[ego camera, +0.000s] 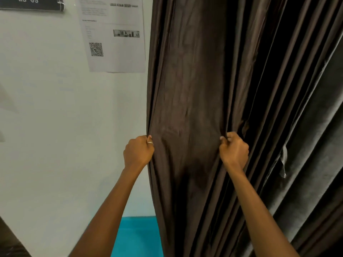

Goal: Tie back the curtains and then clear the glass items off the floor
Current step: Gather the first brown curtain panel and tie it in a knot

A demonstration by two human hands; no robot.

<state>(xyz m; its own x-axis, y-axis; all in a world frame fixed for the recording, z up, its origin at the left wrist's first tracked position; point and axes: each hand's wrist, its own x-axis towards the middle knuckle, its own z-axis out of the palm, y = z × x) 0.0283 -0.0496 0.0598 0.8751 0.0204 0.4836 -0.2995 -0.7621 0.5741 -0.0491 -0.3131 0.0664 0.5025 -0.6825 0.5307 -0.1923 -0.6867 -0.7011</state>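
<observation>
Curtain hangs just right of the printed sheet. Left grip is fisted tight on its near edge, right grip on a fold farther right. I'd gather the pleats evenly before tying, probably.

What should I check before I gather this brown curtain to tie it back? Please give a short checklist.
1. Left hand grips the left edge of the dark brown fabric curtain: ok.
2. Right hand grips a fold further right: ok.
3. Curtain gathered into one bundle: not ok, it lies spread between the hands.
4. Tie-back ready: cannot tell; a narrow grey strip hangs on the grey pleated curtain beside it, perhaps one.
5. Floor near the feet free of glass: cannot tell; only a teal patch shows below.
</observation>
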